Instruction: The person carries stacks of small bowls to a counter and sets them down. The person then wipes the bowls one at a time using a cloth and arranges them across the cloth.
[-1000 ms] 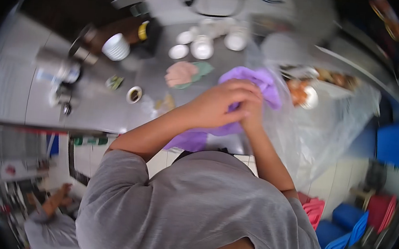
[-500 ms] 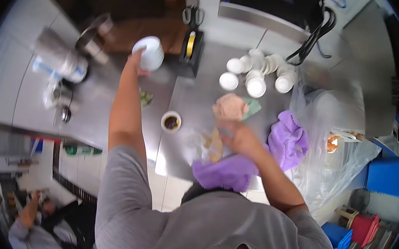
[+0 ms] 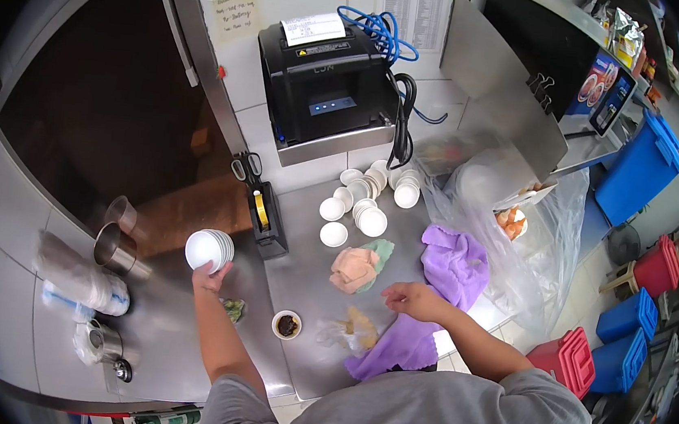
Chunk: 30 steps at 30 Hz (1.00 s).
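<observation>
My left hand (image 3: 212, 278) grips a stack of white bowls (image 3: 209, 250) tilted over the left part of the steel counter, their open side toward me. Below that hand lies a small bag with something green (image 3: 232, 309). A white cup of dark sauce (image 3: 287, 325) stands between my arms. My right hand (image 3: 413, 301) hovers with fingers loosely curled and a little apart, nothing seen in them. Close to it are a pink cloth (image 3: 354, 269) with a green cloth (image 3: 383, 253), a clear plastic bag with tan contents (image 3: 356, 332), and purple cloths (image 3: 400, 349).
Several small white cups (image 3: 370, 220) stand at the back of the counter, below a black printer (image 3: 327, 88). A tape dispenser (image 3: 267, 225) with scissors stands near the middle. Metal cups (image 3: 117, 248) and stacked plastic cups (image 3: 80, 273) are far left. Clear plastic sheeting (image 3: 477, 225) covers the right side.
The view has swung, bringing the whole printer into sight. My right hand has drawn back from above the plastic bag. The left hand still holds the bowls, lower toward the counter.
</observation>
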{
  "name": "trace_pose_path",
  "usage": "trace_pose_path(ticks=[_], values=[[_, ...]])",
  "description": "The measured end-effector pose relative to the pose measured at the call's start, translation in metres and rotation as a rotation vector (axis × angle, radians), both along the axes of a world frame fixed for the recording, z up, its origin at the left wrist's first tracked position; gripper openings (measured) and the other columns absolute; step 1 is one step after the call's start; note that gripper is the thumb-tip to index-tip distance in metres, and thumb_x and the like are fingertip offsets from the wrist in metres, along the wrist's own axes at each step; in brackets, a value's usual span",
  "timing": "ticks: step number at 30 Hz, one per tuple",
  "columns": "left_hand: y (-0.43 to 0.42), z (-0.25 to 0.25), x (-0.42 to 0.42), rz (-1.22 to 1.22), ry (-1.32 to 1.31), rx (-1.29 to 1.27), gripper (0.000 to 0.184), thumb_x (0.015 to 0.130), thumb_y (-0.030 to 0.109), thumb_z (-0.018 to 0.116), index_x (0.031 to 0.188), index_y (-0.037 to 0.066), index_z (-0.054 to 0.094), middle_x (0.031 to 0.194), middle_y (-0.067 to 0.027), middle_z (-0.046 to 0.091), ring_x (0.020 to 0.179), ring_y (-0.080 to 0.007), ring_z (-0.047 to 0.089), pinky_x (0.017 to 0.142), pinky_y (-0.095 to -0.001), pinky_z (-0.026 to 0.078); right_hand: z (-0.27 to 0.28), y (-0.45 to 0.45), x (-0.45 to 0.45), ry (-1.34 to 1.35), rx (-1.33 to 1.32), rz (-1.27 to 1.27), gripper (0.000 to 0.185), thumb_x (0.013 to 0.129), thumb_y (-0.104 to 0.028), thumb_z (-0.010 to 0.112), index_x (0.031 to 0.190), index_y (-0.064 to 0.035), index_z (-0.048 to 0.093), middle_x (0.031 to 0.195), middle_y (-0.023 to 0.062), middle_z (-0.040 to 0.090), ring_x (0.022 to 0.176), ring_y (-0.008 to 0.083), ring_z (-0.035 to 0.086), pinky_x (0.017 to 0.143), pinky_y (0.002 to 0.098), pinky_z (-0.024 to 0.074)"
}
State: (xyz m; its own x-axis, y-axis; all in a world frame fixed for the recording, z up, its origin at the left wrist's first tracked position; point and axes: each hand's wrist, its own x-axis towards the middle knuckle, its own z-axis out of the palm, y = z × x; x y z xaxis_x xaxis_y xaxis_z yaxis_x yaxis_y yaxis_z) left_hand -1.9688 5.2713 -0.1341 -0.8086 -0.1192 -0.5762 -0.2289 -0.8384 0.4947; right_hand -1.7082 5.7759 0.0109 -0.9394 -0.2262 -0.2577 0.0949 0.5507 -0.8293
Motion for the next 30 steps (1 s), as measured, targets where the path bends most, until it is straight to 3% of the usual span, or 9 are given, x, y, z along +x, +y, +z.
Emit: trace_pose_path(ticks=[2,7,13,16,20,22,25,27,30], values=[[-0.001,-0.001,0.008,-0.006,0.050,-0.003,0.056,0.088,-0.004,0.042,0.141,0.004,0.027,0.138,-0.0247,0.035,0.122,-0.0521,0.039,0.089,-0.0674,0.049,-0.012,-0.004,-0.010,0.032,0.039,0.064,0.034,0.086,-0.016,0.063,0.118,-0.0056,0.062,0.102,0.0083,0.068,0.092,0.0175,0.064,0.081,0.0303,0.0495],[0.023,0.022,0.044,-0.028,0.116,0.024,0.058,0.087,-0.005,0.044,0.142,0.006,0.029,0.138,-0.0223,0.038,0.125,-0.0493,0.039,0.092,-0.0708,0.045,-0.017,-0.059,-0.076,-0.331,-0.488,0.127,0.037,0.088,-0.018,0.060,0.123,-0.0050,0.058,0.112,0.0079,0.064,0.096,0.0173,0.061,0.080,0.0338,0.0515],[0.048,0.033,0.075,-0.136,0.205,0.080,0.056,0.089,-0.001,0.048,0.142,0.005,0.029,0.140,-0.0225,0.039,0.127,-0.0488,0.039,0.098,-0.0690,0.041,-0.019,-0.143,-0.147,-0.548,-0.511,0.176,0.058,0.088,-0.030,0.065,0.136,-0.0051,0.044,0.123,0.0095,0.058,0.114,0.0213,0.054,0.090,0.0343,0.0482],[0.060,0.058,0.085,-0.222,0.265,0.001,0.057,0.090,0.002,0.050,0.142,0.003,0.029,0.138,-0.0220,0.042,0.125,-0.0490,0.041,0.097,-0.0655,0.043,0.006,-0.172,-0.150,-0.377,-0.476,0.035,0.088,0.080,-0.041,0.072,0.147,-0.0068,0.027,0.137,0.0165,0.045,0.124,0.0293,0.046,0.097,0.0418,0.0438],[0.077,0.105,0.092,-0.449,0.376,-0.159,0.060,0.088,0.006,0.056,0.141,0.001,0.030,0.135,-0.0218,0.046,0.122,-0.0449,0.047,0.092,-0.0643,0.046,0.038,-0.183,-0.144,-0.064,-0.438,0.056,0.113,0.073,-0.050,0.076,0.151,-0.0078,0.005,0.148,0.0237,0.025,0.139,0.0359,0.023,0.111,0.0437,0.0260],[0.112,0.150,0.112,-0.516,0.418,-0.263,0.054,0.088,0.000,0.053,0.139,0.000,0.035,0.134,-0.0192,0.048,0.121,-0.0349,0.051,0.098,-0.0517,0.045,0.052,-0.179,-0.134,-0.009,-0.470,0.121,0.119,0.072,-0.049,0.077,0.151,-0.0070,-0.002,0.151,0.0245,0.016,0.143,0.0352,0.013,0.116,0.0425,0.0161],[0.180,0.193,0.153,-0.505,0.503,-0.418,0.060,0.084,-0.010,0.048,0.142,0.002,0.038,0.134,-0.0133,0.050,0.121,-0.0254,0.051,0.103,-0.0346,0.040,0.049,-0.153,-0.105,0.096,-0.378,-0.170,0.103,0.071,-0.034,0.078,0.149,-0.0048,0.017,0.144,0.0250,0.032,0.135,0.0358,0.030,0.111,0.0404,0.0286],[0.224,0.210,0.186,-0.485,0.510,-0.614,0.065,0.082,-0.012,0.045,0.144,0.006,0.036,0.134,-0.0134,0.050,0.120,-0.0249,0.051,0.102,-0.0345,0.040,0.030,-0.120,-0.085,0.237,-0.346,-0.321,0.086,0.071,-0.018,0.075,0.143,-0.0042,0.031,0.134,0.0210,0.045,0.125,0.0324,0.044,0.104,0.0387,0.0366],[0.282,0.221,0.229,-0.594,0.573,-0.853,0.071,0.079,-0.010,0.050,0.145,0.009,0.034,0.140,-0.0154,0.042,0.125,-0.0258,0.046,0.104,-0.0350,0.038,0.023,-0.057,-0.038,0.221,-0.530,-0.340,0.081,0.072,-0.011,0.073,0.142,-0.0046,0.032,0.132,0.0178,0.046,0.123,0.0279,0.045,0.103,0.0362,0.0370]])
